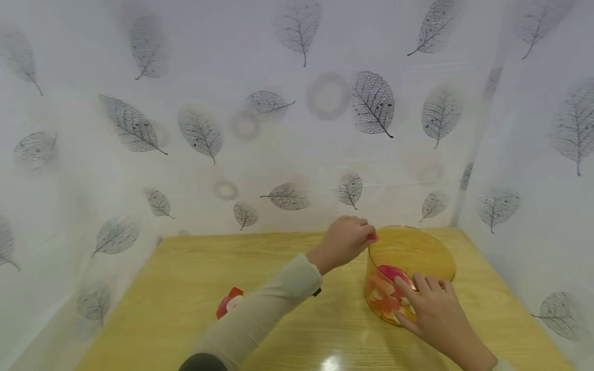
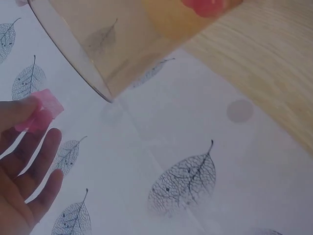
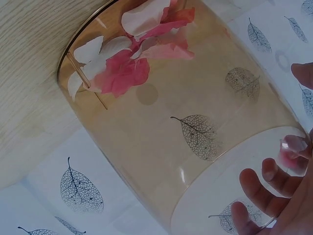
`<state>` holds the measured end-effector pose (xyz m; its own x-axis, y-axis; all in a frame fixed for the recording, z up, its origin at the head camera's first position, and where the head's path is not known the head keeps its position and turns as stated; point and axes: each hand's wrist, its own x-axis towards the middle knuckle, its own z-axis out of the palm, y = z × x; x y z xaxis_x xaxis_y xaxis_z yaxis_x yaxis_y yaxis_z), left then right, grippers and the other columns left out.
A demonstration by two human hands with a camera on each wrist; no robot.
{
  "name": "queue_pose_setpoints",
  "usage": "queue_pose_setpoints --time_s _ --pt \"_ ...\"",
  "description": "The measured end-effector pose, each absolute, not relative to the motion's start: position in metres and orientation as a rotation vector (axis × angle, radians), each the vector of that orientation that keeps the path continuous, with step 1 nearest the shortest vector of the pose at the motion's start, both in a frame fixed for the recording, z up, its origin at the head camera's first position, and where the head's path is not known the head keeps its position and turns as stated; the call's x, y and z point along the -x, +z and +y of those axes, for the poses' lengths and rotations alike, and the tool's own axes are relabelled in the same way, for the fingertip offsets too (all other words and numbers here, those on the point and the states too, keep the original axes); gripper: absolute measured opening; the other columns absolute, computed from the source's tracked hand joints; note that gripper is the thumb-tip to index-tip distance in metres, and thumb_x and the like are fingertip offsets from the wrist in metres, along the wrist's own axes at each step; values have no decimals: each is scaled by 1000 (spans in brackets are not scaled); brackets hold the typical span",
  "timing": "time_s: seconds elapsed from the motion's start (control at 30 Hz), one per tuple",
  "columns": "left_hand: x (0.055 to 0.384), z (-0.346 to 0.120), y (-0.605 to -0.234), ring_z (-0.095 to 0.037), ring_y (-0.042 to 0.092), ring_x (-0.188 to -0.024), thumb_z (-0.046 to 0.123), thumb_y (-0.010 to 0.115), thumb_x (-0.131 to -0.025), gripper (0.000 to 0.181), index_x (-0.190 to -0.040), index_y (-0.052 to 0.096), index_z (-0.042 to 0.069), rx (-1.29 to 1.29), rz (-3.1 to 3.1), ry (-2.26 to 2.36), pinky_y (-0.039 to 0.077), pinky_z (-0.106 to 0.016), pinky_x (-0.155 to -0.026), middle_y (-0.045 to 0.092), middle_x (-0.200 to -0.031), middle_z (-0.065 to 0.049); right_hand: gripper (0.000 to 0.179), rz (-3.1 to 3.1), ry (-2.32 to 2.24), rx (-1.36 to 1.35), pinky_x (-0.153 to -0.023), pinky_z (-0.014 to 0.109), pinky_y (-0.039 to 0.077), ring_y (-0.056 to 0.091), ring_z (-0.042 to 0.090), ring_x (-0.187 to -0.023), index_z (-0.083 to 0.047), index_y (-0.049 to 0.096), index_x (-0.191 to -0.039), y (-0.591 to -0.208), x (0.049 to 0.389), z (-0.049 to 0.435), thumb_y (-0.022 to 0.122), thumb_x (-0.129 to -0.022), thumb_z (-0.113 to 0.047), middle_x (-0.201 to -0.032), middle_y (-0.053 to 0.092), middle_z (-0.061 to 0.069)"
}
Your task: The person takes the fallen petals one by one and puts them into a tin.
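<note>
A clear amber-tinted glass vase [image 1: 417, 250] stands on the right part of the table, with pink, orange and white flower petals [image 1: 383, 294] at its bottom. My left hand [image 1: 344, 241] is at the left side of its rim, pinching a pink petal [image 2: 43, 111] between thumb and fingers. In the left wrist view that petal is outside the glass, and the other fingers are loosely spread. Over the near right side of the vase lies my right hand [image 1: 438, 312], its fingers spread. The right wrist view shows those fingers [image 3: 261, 188] by the vase's mouth; whether they press the glass, I cannot tell.
Left of my left forearm, a few red, pink and white petals [image 1: 227, 303] lie on the wooden table [image 1: 185, 268], partly hidden by the sleeve. White walls [image 1: 232, 170] printed with grey leaves close in the table at the back and sides.
</note>
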<state>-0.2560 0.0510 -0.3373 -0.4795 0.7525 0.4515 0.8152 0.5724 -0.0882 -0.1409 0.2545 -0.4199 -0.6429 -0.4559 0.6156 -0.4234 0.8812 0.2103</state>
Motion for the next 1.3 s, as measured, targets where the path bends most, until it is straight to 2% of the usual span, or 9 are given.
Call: queue_pose_setpoints --time_s 0.37,0.47,0.6,0.73,1.03,1.3 --pt "254 99 -339 -1 62 -79 36 57 -93 17 -96 70 26 1279 -2472 -56 49 -19 -81 68 -88 14 77 -2336 -58 -649 -58 46 42 51 28 -69 -12 64 -105 -418 142 252 11 -91 -66 -84 52 11" --pt "256 104 -343 -3 62 -91 38 58 -92 20 -106 68 28 1279 -2570 -2 48 -20 -87 68 -100 14 77 -2345 -64 -649 -59 46 42 51 29 -69 -12 63 -105 -419 143 253 10 -91 -66 -84 52 11" --pt "256 107 -346 -7 57 -109 42 58 -91 33 -122 60 31 1259 -2701 79 44 -24 -97 62 -119 13 77 -2358 -75 -645 -59 47 43 51 29 -69 -13 63 -105 -419 143 254 10 -90 -67 -83 52 11" --pt "257 104 -347 -8 55 -113 42 57 -91 37 -126 57 31 1245 -2712 70 43 -26 -99 61 -123 12 78 -2354 -86 -642 -60 47 43 52 29 -68 -12 62 -106 -420 143 255 9 -90 -67 -83 53 11" --pt "254 78 -344 -8 58 -109 40 58 -92 32 -121 61 29 1227 -2573 5 44 -28 -99 64 -117 10 77 -2331 -99 -640 -57 46 42 51 28 -66 -12 62 -105 -417 143 256 10 -91 -67 -82 52 11" --pt "235 5 -343 -12 59 -105 30 64 -89 26 -114 65 21 1177 -2478 -211 45 -32 -97 66 -111 6 77 -2347 -95 -629 -58 46 43 50 25 -64 -13 61 -106 -417 140 253 9 -90 -67 -80 51 9"
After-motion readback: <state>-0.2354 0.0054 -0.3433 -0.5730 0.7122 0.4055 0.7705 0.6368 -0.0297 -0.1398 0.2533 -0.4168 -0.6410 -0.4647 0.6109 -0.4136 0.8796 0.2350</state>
